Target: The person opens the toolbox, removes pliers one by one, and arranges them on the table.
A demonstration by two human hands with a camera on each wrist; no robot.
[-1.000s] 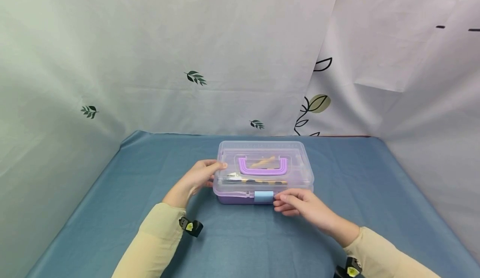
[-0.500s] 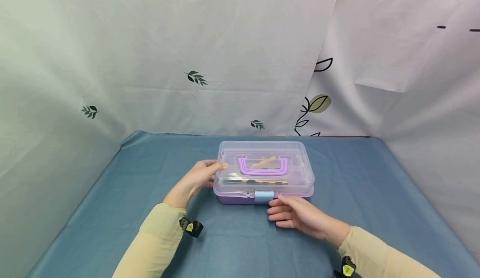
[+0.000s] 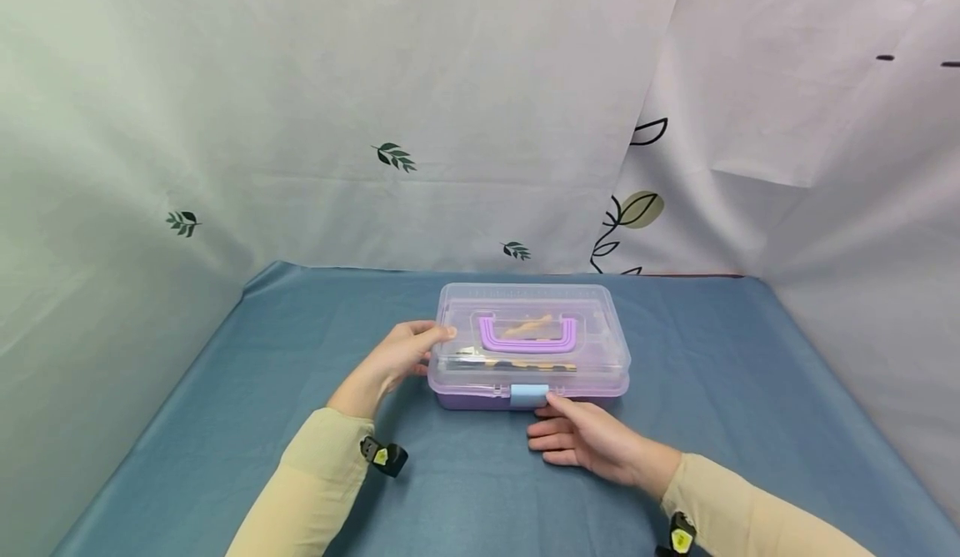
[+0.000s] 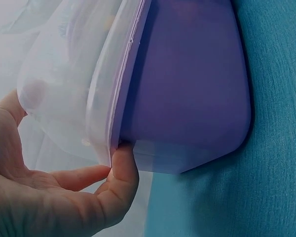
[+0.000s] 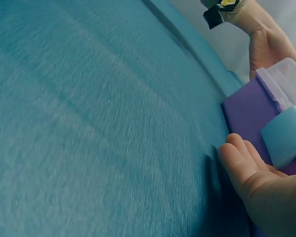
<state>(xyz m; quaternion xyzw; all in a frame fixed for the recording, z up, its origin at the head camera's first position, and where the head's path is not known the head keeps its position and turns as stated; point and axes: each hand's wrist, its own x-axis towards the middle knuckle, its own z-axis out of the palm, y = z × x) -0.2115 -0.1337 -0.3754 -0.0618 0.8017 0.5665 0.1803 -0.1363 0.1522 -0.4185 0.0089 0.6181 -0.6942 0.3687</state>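
A purple plastic storage box with a clear lid sits closed on the table. A purple handle lies flat on the lid, and a light-blue latch is at the front. My left hand grips the box's left side, the thumb on top of the lid and fingers hooked under its rim. My right hand is at the front with its fingers loosely extended. Its thumb tip meets the latch's right edge; whether it presses cannot be told. Blurry yellowish and dark items show through the lid.
A blue cloth covers the table under the box. Pale fabric with leaf prints hangs behind and along both sides. Black wrist cameras are strapped over both sleeves.
My right hand has shifted left and slightly down, its fingers loosening below the latch while the thumb moves to the latch's edge. The left hand and box keep their places.
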